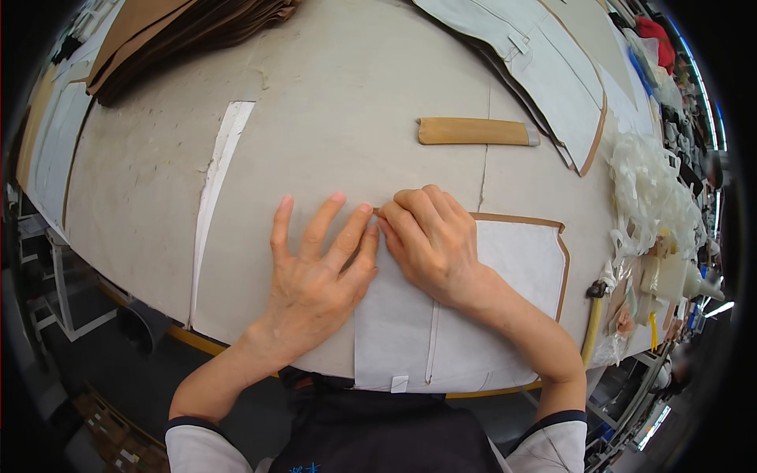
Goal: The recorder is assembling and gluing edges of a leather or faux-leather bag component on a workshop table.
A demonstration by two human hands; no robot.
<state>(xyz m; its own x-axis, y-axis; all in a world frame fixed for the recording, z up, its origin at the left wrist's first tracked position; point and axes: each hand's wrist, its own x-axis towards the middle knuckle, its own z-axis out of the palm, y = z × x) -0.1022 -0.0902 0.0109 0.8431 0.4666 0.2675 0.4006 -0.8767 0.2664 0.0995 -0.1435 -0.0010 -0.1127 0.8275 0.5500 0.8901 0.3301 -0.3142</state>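
At lower centre, the left hand (315, 264) lies flat, fingers spread, and the right hand (430, 236) pinches the upper-left corner of a white, brown-edged panel (512, 260) on the tabletop (339, 102); other edges look untouched.

- Big worktable (339, 102), beige paper-covered top, seams and small tears, yellowish front edge.
- Dark floor (95, 370) below on the left; white metal frame (59, 292) stands beside the table.
- Boxes or crates (106, 422) on the floor, lower left, too blurred to read.
- Far right edge: cluttered shelving (678, 87), colourful items, detail unclear.
- Bright strip light (719, 309) at the lower right; table evenly lit.
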